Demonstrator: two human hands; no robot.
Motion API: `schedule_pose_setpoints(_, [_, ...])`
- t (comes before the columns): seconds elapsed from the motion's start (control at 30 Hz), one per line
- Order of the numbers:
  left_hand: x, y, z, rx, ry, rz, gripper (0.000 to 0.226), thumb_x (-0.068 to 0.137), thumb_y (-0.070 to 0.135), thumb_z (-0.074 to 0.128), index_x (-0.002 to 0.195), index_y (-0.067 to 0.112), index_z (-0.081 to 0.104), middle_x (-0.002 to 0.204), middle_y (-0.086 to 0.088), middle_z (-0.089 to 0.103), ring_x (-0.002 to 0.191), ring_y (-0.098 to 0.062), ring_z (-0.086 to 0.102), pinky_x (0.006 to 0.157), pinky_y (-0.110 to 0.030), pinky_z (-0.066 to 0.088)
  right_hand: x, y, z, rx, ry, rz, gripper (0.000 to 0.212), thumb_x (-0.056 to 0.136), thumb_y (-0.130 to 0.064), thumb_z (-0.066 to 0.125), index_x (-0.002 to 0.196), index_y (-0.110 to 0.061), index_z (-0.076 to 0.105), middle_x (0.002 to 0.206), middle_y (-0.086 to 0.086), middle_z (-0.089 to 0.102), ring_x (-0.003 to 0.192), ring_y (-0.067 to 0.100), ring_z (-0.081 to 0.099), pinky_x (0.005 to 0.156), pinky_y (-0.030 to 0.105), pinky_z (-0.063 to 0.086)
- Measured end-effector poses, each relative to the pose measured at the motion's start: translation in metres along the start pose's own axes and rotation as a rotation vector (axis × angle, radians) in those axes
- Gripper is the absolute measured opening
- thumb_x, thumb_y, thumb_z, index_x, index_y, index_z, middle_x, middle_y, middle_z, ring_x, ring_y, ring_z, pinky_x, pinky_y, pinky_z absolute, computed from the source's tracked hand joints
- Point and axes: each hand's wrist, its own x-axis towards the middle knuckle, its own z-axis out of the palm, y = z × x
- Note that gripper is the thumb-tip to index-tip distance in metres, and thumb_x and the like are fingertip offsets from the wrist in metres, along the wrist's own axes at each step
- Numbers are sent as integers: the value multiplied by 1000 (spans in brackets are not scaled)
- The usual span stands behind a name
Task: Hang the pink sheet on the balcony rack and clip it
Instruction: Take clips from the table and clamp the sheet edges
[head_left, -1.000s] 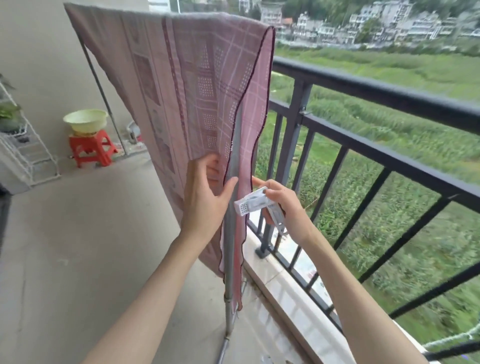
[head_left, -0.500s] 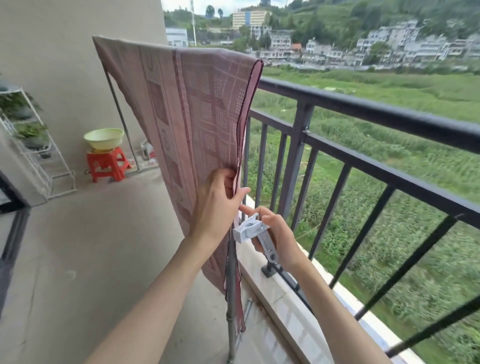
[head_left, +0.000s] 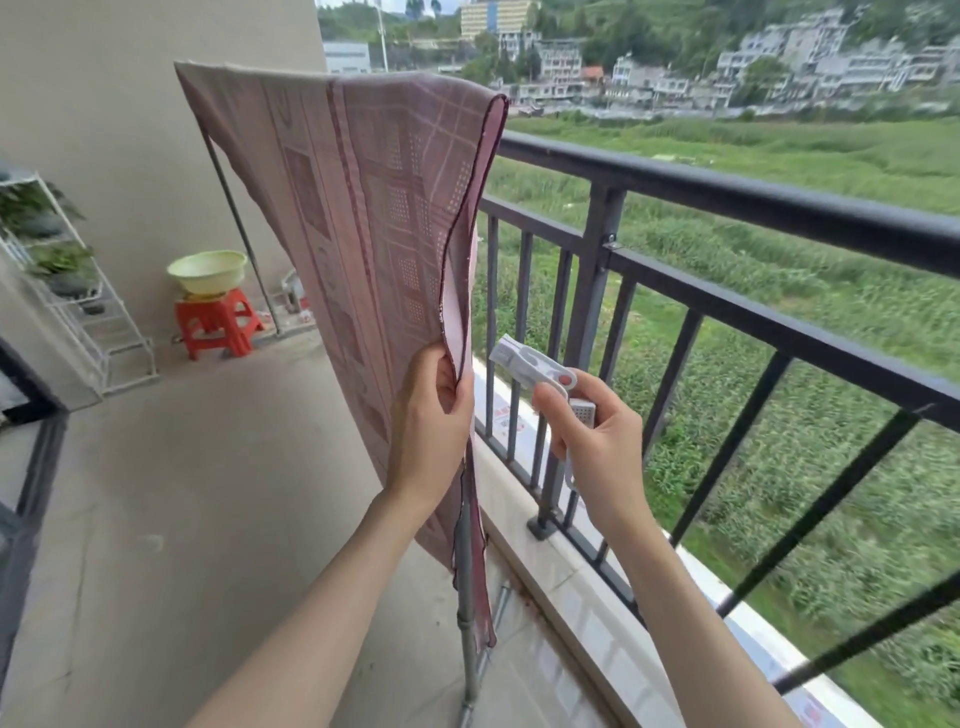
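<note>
Beyond the dark railing (head_left: 727, 197) lie green fields and a hillside town; on this side a concrete balcony floor (head_left: 182, 519) runs back to a red stool (head_left: 218, 327) with a pale basin (head_left: 208, 270) on it and a white plant shelf (head_left: 78, 291) by the wall.

The sheet (head_left: 363, 208) is already draped over the top bar of the rack, its near edge hanging down in front of the rack's metal post (head_left: 467, 597). The left hand (head_left: 431, 421) pinches that dark-hemmed edge low down, thumb on the side toward the railing, fingers curled on the other. The right hand (head_left: 597, 441), just beside it but not touching, grips a white clip (head_left: 530, 364) whose mouth points up and left toward the cloth; whether the mouth is sprung wide I cannot tell. A second white piece sits lower in the same hand, partly hidden.

So hanging looks done and clipping is what remains. The cloth appears thin, soft and light, likely to slide or lift in a breeze, so gathering both layers at the hem and keeping them taut seems wise. The clip probably needs a firm squeeze and should bite where cloth wraps the bar or post, not on loose fabric alone.
</note>
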Motion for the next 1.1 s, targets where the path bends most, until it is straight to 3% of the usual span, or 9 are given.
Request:
schedule_pose_setpoints(0.13, [-2, -18, 19, 10, 103, 94, 17, 86, 2, 59, 103, 3, 60, 87, 0, 53, 74, 6, 47, 72, 0, 35, 16, -3, 3, -75, 4, -87, 8, 84, -22, 66, 79, -28, 67, 58, -15, 61, 48, -1, 45, 52, 12, 35])
schedule_pose_setpoints(0.27, [6, -31, 30, 24, 133, 168, 21, 87, -2, 56, 105, -1, 66, 89, 0, 50, 73, -2, 47, 71, -5, 36, 21, 11, 9, -198, 35, -155, 22, 82, -32, 66, 73, -11, 69, 66, 18, 61, 58, 16, 42, 56, 28, 33])
schedule_pose_setpoints(0.37, [13, -42, 41, 10, 117, 138, 15, 87, -2, 53, 92, -3, 67, 89, 1, 48, 70, -1, 42, 65, -7, 35, 27, 27, 15, -311, 85, -234, 46, 79, -45, 59, 72, 0, 65, 62, 24, 55, 54, 23, 33, 51, 36, 29])
schedule_pose_setpoints(0.47, [18, -49, 50, -14, 86, 98, 17, 87, 2, 50, 85, -5, 65, 91, 0, 47, 70, 0, 40, 68, -3, 32, 36, 35, 20, -406, 112, -298, 52, 82, -46, 54, 71, 3, 63, 57, 21, 54, 50, 19, 31, 49, 36, 29])
schedule_pose_setpoints(0.63, [27, -63, 63, 22, 116, 135, 22, 86, 1, 53, 103, -2, 67, 94, -2, 54, 80, -2, 50, 76, -2, 36, 58, 46, 28, -473, 156, -291, 51, 83, -49, 52, 65, -2, 61, 51, 11, 54, 51, 27, 43, 48, 39, 37])
schedule_pose_setpoints(0.8, [23, -45, 66, 35, 153, 184, 24, 84, -3, 58, 107, -2, 66, 97, -2, 59, 90, 1, 52, 86, 0, 35, 67, 33, 22, -501, 182, -295, 47, 81, -49, 56, 63, -6, 58, 46, -7, 28, 47, 12, 27, 48, 27, 25])
schedule_pose_setpoints(0.93, [31, -50, 66, 10, 142, 155, 18, 84, 1, 57, 100, -2, 65, 91, -9, 61, 84, -2, 53, 82, 1, 34, 77, 34, 32, -559, 165, -279, 38, 78, -47, 65, 69, -10, 60, 50, -12, 39, 44, 4, 31, 51, 26, 28])
schedule_pose_setpoints(1.03, [31, -53, 68, -64, 92, 43, 16, 83, -4, 58, 98, 2, 59, 90, -3, 53, 81, 13, 48, 76, 2, 34, 81, 32, 33, -574, 99, -244, 42, 73, -51, 68, 99, -18, 68, 63, -11, 54, 53, 4, 43, 61, 26, 40])
schedule_pose_setpoints(1.1, [28, -58, 71, -111, 46, -46, 19, 85, 1, 57, 99, 13, 52, 90, 3, 49, 81, 14, 48, 72, 0, 36, 83, 37, 29, -551, -2, -184, 69, 73, -50, 67, 133, -19, 49, 79, -7, 62, 66, 6, 50, 71, 19, 41])
